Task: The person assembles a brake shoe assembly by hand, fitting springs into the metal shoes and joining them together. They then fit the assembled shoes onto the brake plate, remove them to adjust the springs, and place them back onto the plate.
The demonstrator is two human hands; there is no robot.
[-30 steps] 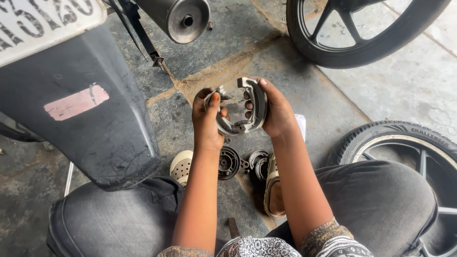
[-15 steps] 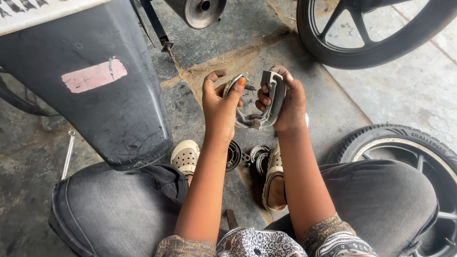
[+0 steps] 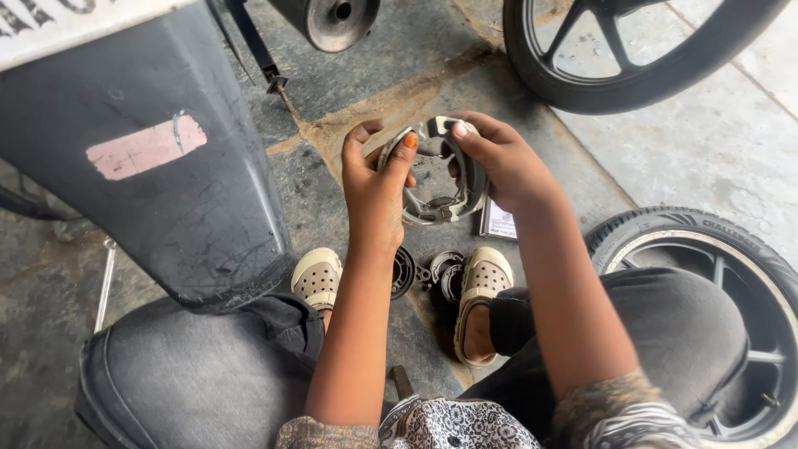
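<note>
Both my hands hold a pair of grey metal brake shoes (image 3: 439, 179) joined into a ring by springs, raised above the stone floor. My left hand (image 3: 374, 187) grips the ring's left shoe, thumb and fingers wrapped over its rim. My right hand (image 3: 503, 162) clasps the right shoe from above, fingers over its top end. The ring faces me, and a spring shows at its lower end.
A black motorcycle mudguard (image 3: 158, 166) with a pink patch fills the left. An exhaust pipe end (image 3: 332, 18) is at the top. One wheel (image 3: 632, 58) stands top right, another (image 3: 723, 291) lies at the right. Small round metal parts (image 3: 428, 270) lie between my sandalled feet.
The brake shoes have turned in my hands from edge-on to a ring facing me. My hands have shifted their grip along the rim.
</note>
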